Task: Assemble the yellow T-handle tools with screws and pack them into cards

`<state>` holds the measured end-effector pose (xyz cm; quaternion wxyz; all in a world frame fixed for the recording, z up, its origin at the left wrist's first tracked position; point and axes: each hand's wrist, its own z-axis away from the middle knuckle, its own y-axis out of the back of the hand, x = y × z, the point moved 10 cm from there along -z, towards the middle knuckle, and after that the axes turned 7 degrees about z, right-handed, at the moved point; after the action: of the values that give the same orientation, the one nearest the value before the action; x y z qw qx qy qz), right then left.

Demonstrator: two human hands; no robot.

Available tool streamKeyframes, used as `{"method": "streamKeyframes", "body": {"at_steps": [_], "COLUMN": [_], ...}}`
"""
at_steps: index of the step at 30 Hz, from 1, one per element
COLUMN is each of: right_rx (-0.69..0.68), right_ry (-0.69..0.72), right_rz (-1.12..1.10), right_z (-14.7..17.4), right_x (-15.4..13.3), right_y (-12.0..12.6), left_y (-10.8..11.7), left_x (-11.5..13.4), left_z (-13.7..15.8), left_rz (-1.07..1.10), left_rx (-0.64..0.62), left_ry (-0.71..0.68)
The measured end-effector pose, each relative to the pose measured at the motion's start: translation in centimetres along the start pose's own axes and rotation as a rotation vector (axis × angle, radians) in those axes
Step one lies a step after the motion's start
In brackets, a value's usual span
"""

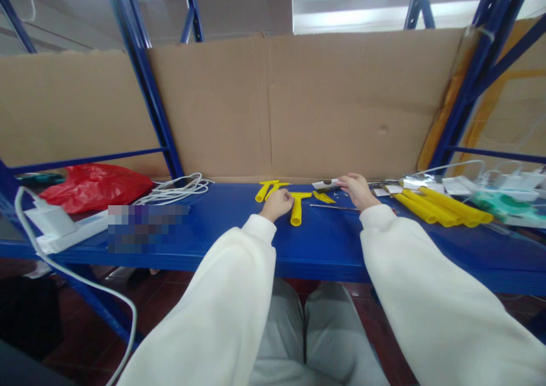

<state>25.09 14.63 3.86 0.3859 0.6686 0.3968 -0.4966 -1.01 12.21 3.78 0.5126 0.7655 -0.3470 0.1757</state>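
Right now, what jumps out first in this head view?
Two white-sleeved arms reach onto a blue shelf: the left hand rests beside a yellow T-shaped handle, and the right hand is at small white parts near a thin metal rod. A bundle of long yellow tubes lies to the right. A red plastic bag sits far left.

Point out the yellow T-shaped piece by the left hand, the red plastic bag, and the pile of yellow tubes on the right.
yellow T-shaped piece (296, 210), head view, on its stem.
red plastic bag (96, 184), head view, on its crumpled middle.
pile of yellow tubes (443, 208), head view, mid-length on the tubes.
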Motion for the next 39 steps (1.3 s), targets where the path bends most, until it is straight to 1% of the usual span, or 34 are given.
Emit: {"method": "streamKeyframes", "body": {"at_steps": [2,4,7,9,12,15,20,22,24,25,29,31,35,39], "right_rx": [-0.006,0.014,0.063,0.098,0.11,0.074,0.058,0.053,0.035,0.023,-0.02,-0.036,-0.085,-0.132], "right_ry": [-0.019,-0.034,-0.041,-0.046,-0.051,-0.048,-0.066,-0.084,-0.08,-0.07,-0.063,-0.069,-0.063,-0.069], "right_rz": [-0.052,-0.122,-0.197,-0.238,-0.312,-0.365,-0.426,-0.44,-0.438,-0.432,-0.422,-0.421,-0.401,-0.411], "right_z": [0.1,0.2,0.3,0.2,0.0,-0.3,-0.2,0.0,0.2,0.3,0.4,0.4,0.6,1.4], "right_x": [0.1,0.2,0.3,0.3,0.5,0.5,0.3,0.3,0.1,-0.1,-0.2,-0.2,-0.5,-0.9], "right_y": [-0.2,-0.1,0.4,0.8,0.9,0.6,0.4,0.3,0.1,0.0,-0.5,-0.6,-1.2,-1.8], "left_y": [-0.1,-0.4,-1.2,-1.4,-1.7,-1.8,-1.5,-1.1,-0.6,-0.6,-1.6,-1.3,0.0,1.0], "left_x": [-0.1,-0.1,-0.3,-0.7,-1.2,-1.6,-1.8,-1.7,-1.5,-1.5,-1.0,-0.9,-1.3,-2.0], "left_z": [0.2,0.4,0.5,0.5,0.4,0.2,0.3,0.5,0.7,0.8,1.2,1.0,0.4,0.1], "left_rz": [-0.03,-0.033,0.01,0.054,0.113,0.148,0.129,0.144,0.194,0.241,0.444,0.456,0.434,0.568], "left_rx": [-0.01,-0.049,-0.128,-0.147,-0.149,-0.14,-0.115,-0.085,-0.053,-0.056,-0.15,-0.112,0.029,0.15], "left_ry": [0.011,0.009,0.022,0.05,0.092,0.12,0.152,0.163,0.186,0.202,0.262,0.268,0.262,0.262]}}
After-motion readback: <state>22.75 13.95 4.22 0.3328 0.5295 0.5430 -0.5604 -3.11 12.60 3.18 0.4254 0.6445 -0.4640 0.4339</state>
